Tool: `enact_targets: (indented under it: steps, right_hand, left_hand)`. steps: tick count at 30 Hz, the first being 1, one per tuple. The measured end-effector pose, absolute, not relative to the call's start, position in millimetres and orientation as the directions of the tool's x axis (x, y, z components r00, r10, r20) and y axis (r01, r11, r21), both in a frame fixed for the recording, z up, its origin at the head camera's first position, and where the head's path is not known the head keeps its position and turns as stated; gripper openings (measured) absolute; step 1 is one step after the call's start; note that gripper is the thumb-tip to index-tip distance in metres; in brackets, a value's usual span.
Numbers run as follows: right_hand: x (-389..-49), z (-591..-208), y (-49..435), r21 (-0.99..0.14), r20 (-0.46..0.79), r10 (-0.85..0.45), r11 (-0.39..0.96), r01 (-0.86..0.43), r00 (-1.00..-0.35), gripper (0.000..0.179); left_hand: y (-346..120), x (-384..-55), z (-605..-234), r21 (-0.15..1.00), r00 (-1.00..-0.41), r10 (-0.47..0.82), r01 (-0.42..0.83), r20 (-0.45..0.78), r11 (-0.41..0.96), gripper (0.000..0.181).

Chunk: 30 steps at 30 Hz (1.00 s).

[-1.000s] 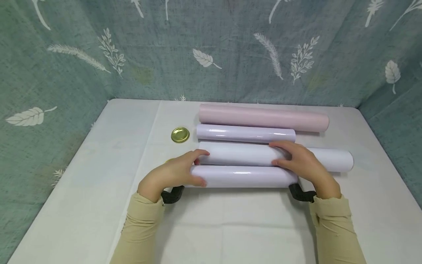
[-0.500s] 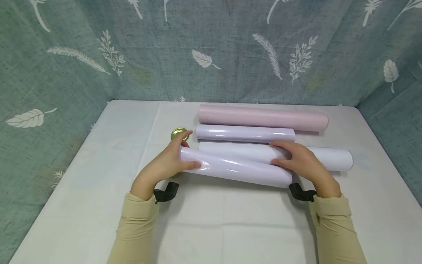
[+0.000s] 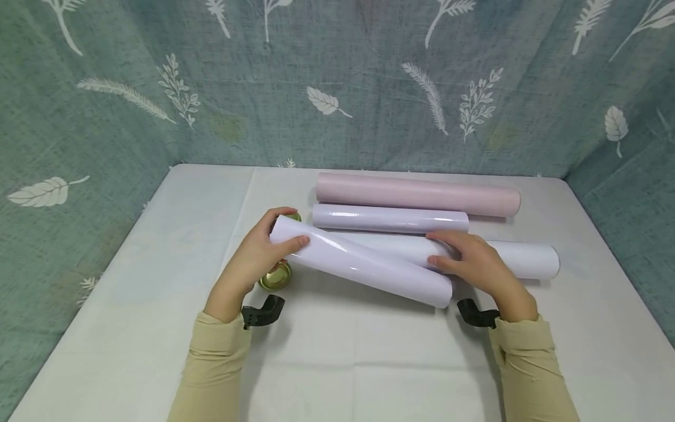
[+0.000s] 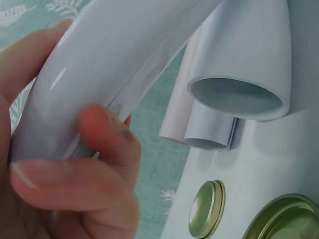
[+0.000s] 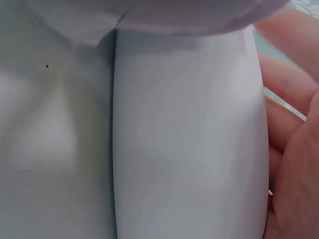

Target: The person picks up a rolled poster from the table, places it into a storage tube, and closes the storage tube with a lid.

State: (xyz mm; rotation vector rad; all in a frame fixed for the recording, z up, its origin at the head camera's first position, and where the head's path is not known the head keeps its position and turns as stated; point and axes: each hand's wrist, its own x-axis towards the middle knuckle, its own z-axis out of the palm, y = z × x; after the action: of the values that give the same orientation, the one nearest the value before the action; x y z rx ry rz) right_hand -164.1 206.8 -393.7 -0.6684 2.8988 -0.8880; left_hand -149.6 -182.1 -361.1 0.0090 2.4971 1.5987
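Note:
In the head view my left hand (image 3: 245,261) grips the left end of a glossy pale-lilac paper roll (image 3: 364,264), thumb on the near side. That end is raised and the roll slants down to the right, crossing in front of a wider matte white roll (image 3: 522,259). The left wrist view shows the fingers curled round the glossy roll (image 4: 114,55). My right hand (image 3: 482,266) holds the white roll from above near its middle, thumb and fingers spanning it. Its fingers lie along the side of the white roll (image 5: 189,134) in the right wrist view.
Behind the white roll lie a shorter lilac roll (image 3: 390,218) and a long pink roll (image 3: 416,193). Two gold round lids, a near one (image 3: 276,275) and a far one (image 3: 293,217) partly hidden, lie by my left hand. A patterned cloth (image 3: 337,88) hangs behind the table.
My left hand has lifted the left end of the front glossy roll and swung it left and back, tilting the roll. This uncovers the near gold lid. The right hand stays on the white roll.

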Motion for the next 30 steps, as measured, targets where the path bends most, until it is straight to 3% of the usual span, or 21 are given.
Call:
enact_targets:
  steps: [8, 13, 16, 24, 30]
  right_hand:
    - [-165, -396, 203, -0.487, 0.093, -0.421, 0.772, -0.410, -0.903, 0.053]
    - [-165, -400, 200, -0.359, 0.096, -0.446, 0.819, -0.449, -0.890, 0.067]
    - [-164, -402, 197, -0.289, 0.095, -0.429, 0.852, -0.437, -0.898, 0.074]
    - [-164, -401, 195, -0.280, 0.076, -0.412, 0.865, -0.416, -0.908, 0.078]
    - [-165, -402, 189, -0.243, 0.076, -0.412, 0.875, -0.418, -0.908, 0.078]
  left_hand:
    - [-185, -145, -352, 0.953, -0.988, 0.073, -0.113, -0.138, 0.280, 0.053]
    - [-189, -142, -348, 0.977, -0.990, 0.068, -0.105, -0.120, 0.187, 0.048]
    - [-202, -147, -355, 0.993, -0.996, 0.044, -0.074, -0.078, 0.089, 0.049]
    - [-225, -148, -357, 0.986, -0.991, -0.133, 0.018, -0.004, -0.166, 0.048]
    - [-229, -150, -363, 0.898, -0.975, -0.212, 0.151, 0.066, -0.414, 0.039]
